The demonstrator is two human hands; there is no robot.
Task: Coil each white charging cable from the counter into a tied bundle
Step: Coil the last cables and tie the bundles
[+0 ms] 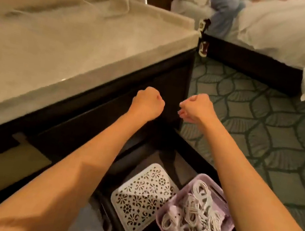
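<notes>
Now left hand (pixel 147 102) and right hand (pixel 197 108) are clenched, empty fists; coiled white charging cables (pixel 198 209) fill a lilac plastic basket (pixel 228 228) below.

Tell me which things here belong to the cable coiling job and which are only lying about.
Job: coiled white cables, purple tray holding them, counter, left hand, right hand.
Lying about: white patterned tray, bed, carpet.
</notes>
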